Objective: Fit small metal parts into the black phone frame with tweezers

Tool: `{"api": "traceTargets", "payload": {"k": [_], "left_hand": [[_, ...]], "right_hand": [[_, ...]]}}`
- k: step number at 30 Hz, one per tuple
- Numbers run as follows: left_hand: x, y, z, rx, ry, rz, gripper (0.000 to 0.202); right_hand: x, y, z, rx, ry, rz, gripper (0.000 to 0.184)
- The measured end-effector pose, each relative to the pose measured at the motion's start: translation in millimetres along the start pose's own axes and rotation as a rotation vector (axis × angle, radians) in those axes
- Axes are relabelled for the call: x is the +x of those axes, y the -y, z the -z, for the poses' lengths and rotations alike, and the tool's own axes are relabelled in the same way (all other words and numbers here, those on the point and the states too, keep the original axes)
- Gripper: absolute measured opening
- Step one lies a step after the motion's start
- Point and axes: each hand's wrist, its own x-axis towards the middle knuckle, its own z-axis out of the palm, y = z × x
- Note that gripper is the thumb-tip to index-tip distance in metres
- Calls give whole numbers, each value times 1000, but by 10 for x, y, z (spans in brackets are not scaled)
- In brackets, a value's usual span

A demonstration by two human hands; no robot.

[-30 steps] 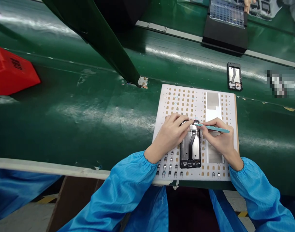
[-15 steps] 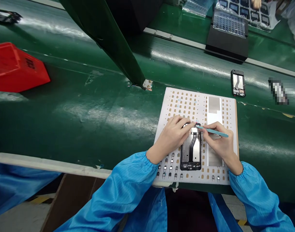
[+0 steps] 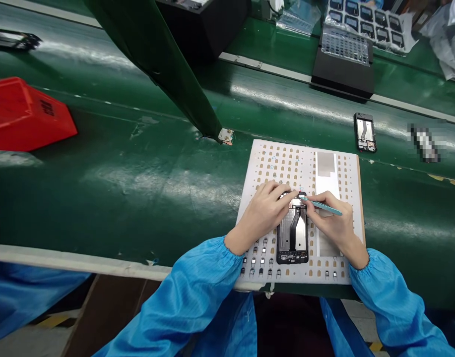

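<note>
An opened phone housing [image 3: 300,238] with a dark ribbon cable along its middle lies on a white board with rows of small slots [image 3: 279,163]. My left hand [image 3: 266,208] holds the housing by its upper left side, fingers bent over the top edge. Between the fingertips of my right hand [image 3: 333,218] is a pair of blue-green tweezers [image 3: 326,208], tips at the top right of the housing. What the tips touch is too small to make out. Small metal parts [image 3: 262,261] sit in slots at the board's lower left.
On the green belt behind lies another opened phone [image 3: 365,132], left of a blurred-out object [image 3: 424,143]. A red bin [image 3: 30,116] stands at left, and a slanted green post [image 3: 175,84] rises between. Farther back are a black box [image 3: 342,74] and a tray of parts [image 3: 368,22].
The view has shifted slightly. My right hand and the tweezers have turned a little, with the handle end lower. My left hand keeps its place on the phone housing.
</note>
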Motion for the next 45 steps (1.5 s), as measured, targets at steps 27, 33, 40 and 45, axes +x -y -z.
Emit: {"api": "traceTargets", "payload": {"k": [27, 33, 40, 45], "left_hand": [[-13, 20, 22, -139, 32, 121, 33], [-190, -503, 133, 13, 102, 410, 56], [-281, -882, 34, 281, 296, 525, 94], [-240, -807, -6, 167, 313, 752, 95]], "right_hand": [[-62, -73, 56, -29, -112, 188, 15], [-349, -207, 360, -4, -341, -86, 5], [-793, -368, 572, -54, -480, -262, 9], [-937, -335, 686, 4, -518, -277, 9]]}}
